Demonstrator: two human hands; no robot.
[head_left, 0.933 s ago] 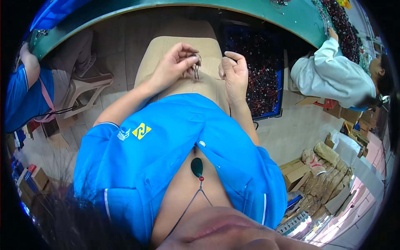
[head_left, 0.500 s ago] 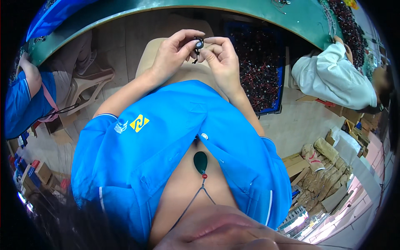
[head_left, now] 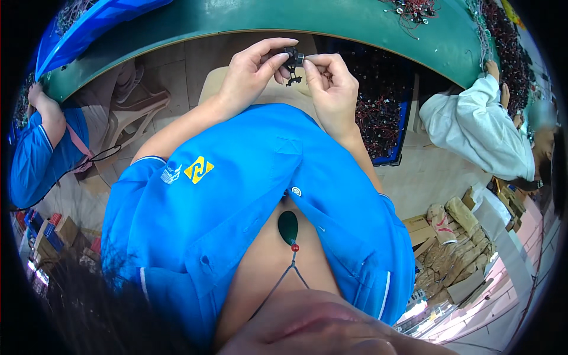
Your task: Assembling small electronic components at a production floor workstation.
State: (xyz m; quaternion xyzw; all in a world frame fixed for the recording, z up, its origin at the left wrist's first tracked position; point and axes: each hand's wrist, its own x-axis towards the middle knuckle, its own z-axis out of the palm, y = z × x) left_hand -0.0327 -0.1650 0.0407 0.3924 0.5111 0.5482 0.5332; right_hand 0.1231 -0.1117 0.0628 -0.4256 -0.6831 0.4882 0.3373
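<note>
In front of my chest I hold a small black plastic part [head_left: 292, 66] with a short round end and a thin, jagged lower arm. The thumb and fingers of my left hand [head_left: 248, 74] are closed on its left side. At its round end, my right hand [head_left: 335, 89] pinches with thumb and forefinger; the other fingers curl inward. Whether a separate tiny piece sits between those right fingertips is too small to tell.
A green table [head_left: 236, 16] curves across ahead, with a blue bin [head_left: 89, 35] and red-and-black wired parts [head_left: 414, 10] on it. Below its edge stands a blue crate [head_left: 381, 112] of similar parts. People sit on both sides; a pale stool [head_left: 216, 83] is beneath my hands.
The black part has turned, so its round end now faces my right fingers. My right hand has shifted slightly right. The view has tilted, showing more of the table.
</note>
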